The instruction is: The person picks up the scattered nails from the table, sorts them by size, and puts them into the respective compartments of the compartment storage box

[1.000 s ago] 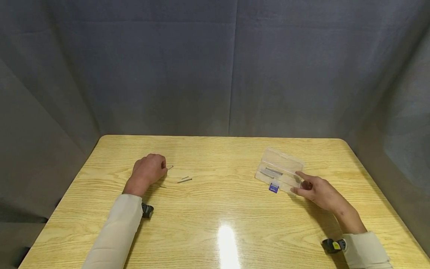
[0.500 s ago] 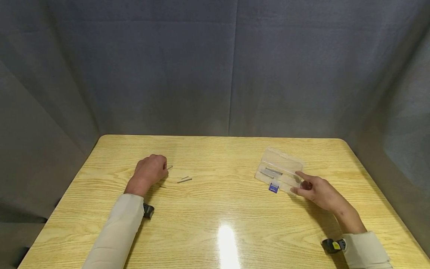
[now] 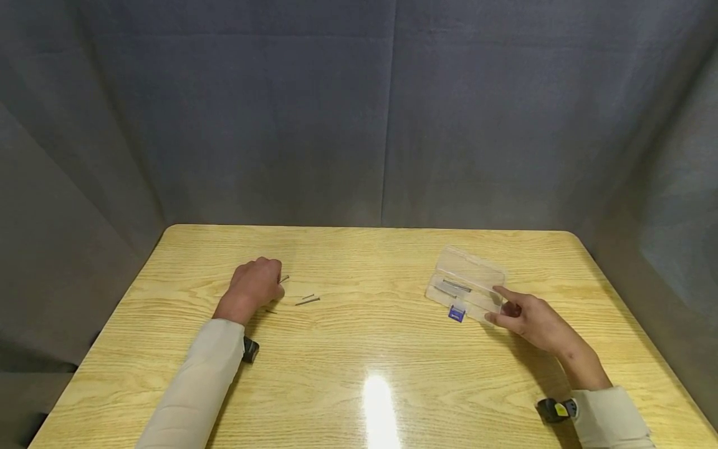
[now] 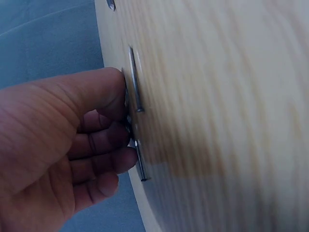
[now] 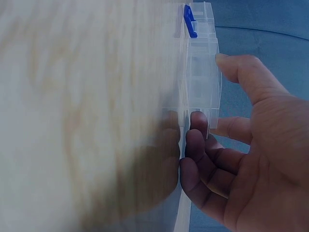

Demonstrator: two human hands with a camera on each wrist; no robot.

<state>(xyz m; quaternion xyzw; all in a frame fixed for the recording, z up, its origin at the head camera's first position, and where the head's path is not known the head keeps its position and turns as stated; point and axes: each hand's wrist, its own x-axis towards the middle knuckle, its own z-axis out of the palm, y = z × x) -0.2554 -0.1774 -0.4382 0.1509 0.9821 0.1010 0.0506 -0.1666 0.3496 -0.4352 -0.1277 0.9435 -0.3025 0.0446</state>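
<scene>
My left hand (image 3: 255, 287) is low over the table's left half, its fingers curled down among loose nails. In the left wrist view, thumb and fingertips close together at the tabletop, with metal glints between them. One nail (image 4: 140, 164) sticks out past the fingertips; another nail (image 4: 134, 79) lies beside the thumb. The right hand (image 3: 530, 318) grips the right end of a clear plastic box (image 3: 475, 312), thumb on the near edge and index finger farther back. The box's clear lid (image 3: 473, 265) is folded back, and several nails (image 3: 457, 285) lie inside.
A blue latch (image 3: 457, 313) juts from the box's near side. Right of my left hand lies a longer nail (image 3: 307, 301) with a smaller one (image 3: 308, 296) behind it. The wooden table (image 3: 359, 337) has grey cloth (image 3: 280, 125) behind and at both sides.
The left hand has shifted slightly to the right, staying low among the nails. My right hand and the box have hardly moved.
</scene>
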